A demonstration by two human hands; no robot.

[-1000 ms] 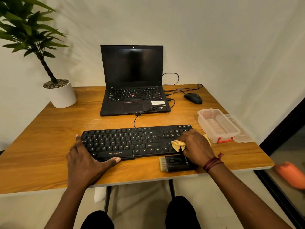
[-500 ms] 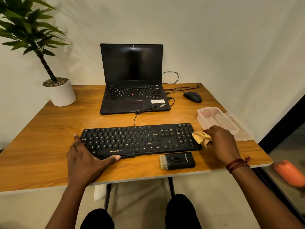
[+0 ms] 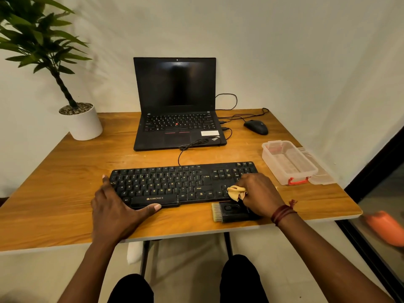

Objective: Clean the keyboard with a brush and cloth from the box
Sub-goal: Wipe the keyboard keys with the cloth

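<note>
A black keyboard (image 3: 175, 182) lies across the front of the wooden table (image 3: 65, 182). My left hand (image 3: 115, 208) rests flat at its left end, thumb along the front edge, holding it steady. My right hand (image 3: 260, 193) is closed on a crumpled yellow cloth (image 3: 236, 192) and presses it onto the keys at the keyboard's right end. A black brush (image 3: 231, 212) with pale bristles lies on the table just in front of the keyboard, partly under my right hand. The clear plastic box (image 3: 288, 161) with a red clasp stands open to the right.
An open black laptop (image 3: 177, 119) stands behind the keyboard, its cables trailing to a black mouse (image 3: 256, 127). A potted plant (image 3: 80, 121) occupies the back left corner. The box's lid (image 3: 321, 171) lies beside the box near the table's right edge.
My right hand with the cloth swept right, off the keyboard's end toward the box, then came back left onto the right-hand keys. My left hand stayed put.
</note>
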